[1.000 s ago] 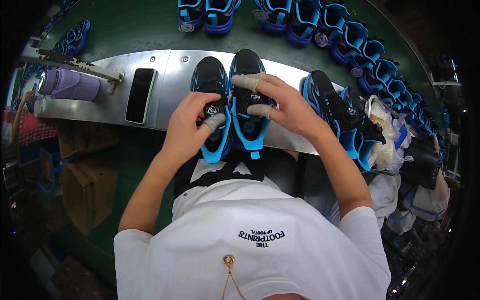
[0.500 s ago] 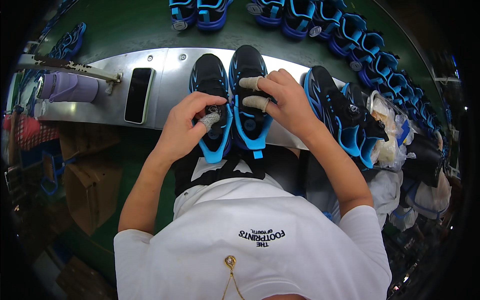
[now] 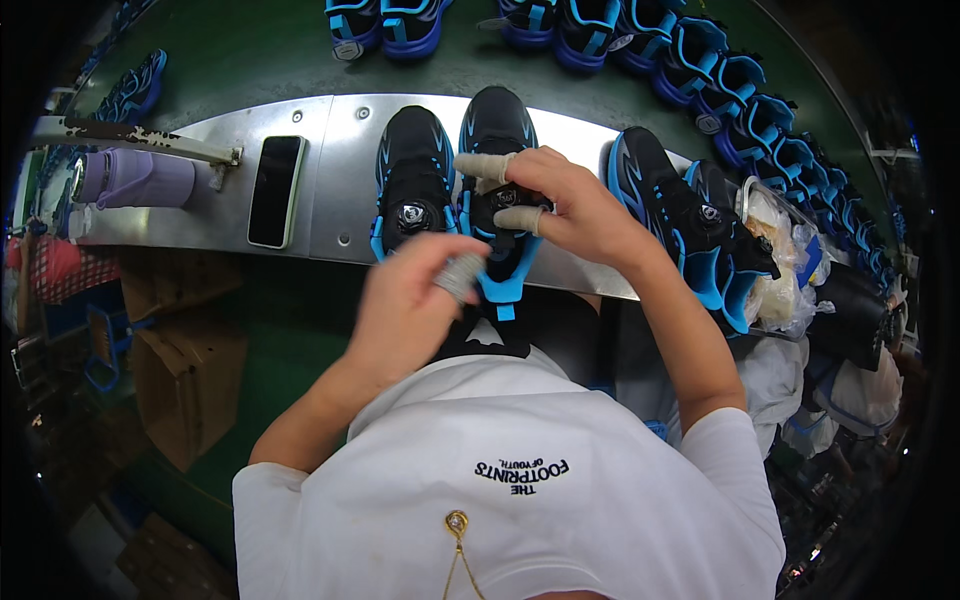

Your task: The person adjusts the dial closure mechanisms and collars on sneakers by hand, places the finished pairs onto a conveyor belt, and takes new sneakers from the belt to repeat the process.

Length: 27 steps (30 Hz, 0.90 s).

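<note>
Two black and blue sneakers stand side by side, toes away from me. The left sneaker (image 3: 414,150) shows a round dial (image 3: 412,215) on its tongue. My right hand (image 3: 575,208) grips the right sneaker (image 3: 497,118) over its tongue, index finger and thumb on either side of its dial (image 3: 507,198). Pale cots cover those two fingertips. My left hand (image 3: 405,310) is smeared by motion beside the right sneaker's collar and in front of the left sneaker's heel. A grey wrap covers one of its fingers, and its fingertips are unclear.
The metal ledge (image 3: 335,215) carries a phone (image 3: 277,190) and a purple bottle (image 3: 150,178). Another pair of sneakers (image 3: 650,190) lies to the right, by a plastic tub of bags (image 3: 770,230). Several more line the green belt (image 3: 270,60). Cardboard boxes (image 3: 190,385) sit below left.
My left hand has left the left sneaker's dial and moved right and toward me. The right sneaker's dial now shows between my right finger and thumb.
</note>
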### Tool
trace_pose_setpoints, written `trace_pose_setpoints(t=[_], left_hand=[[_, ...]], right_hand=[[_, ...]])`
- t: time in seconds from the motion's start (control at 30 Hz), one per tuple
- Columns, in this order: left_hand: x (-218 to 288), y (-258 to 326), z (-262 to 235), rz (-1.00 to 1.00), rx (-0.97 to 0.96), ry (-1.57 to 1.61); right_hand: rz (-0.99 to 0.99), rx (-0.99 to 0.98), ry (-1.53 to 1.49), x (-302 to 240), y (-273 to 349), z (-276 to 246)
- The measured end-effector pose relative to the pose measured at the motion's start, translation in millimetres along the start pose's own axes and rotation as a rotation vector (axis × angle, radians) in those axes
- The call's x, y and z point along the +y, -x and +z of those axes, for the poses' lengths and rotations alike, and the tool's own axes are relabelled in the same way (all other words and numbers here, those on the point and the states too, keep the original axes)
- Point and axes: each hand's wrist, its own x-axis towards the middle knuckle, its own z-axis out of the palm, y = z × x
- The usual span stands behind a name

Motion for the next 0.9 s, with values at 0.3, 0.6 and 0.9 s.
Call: trace_pose_setpoints(t=[0.3, 0.6, 0.9], left_hand=[[-30, -32, 23, -0.307, -0.209, 0.87], [-27, -35, 34, -0.312, -0.035, 0.882], [-27, -35, 37, -0.305, -0.034, 0.908]], right_hand=[[0.154, 0.011, -0.157, 7, 2, -2], [0.205, 0.066, -0.266, 1, 2, 1], [0.154, 0.031, -0.21, 5, 3, -3]])
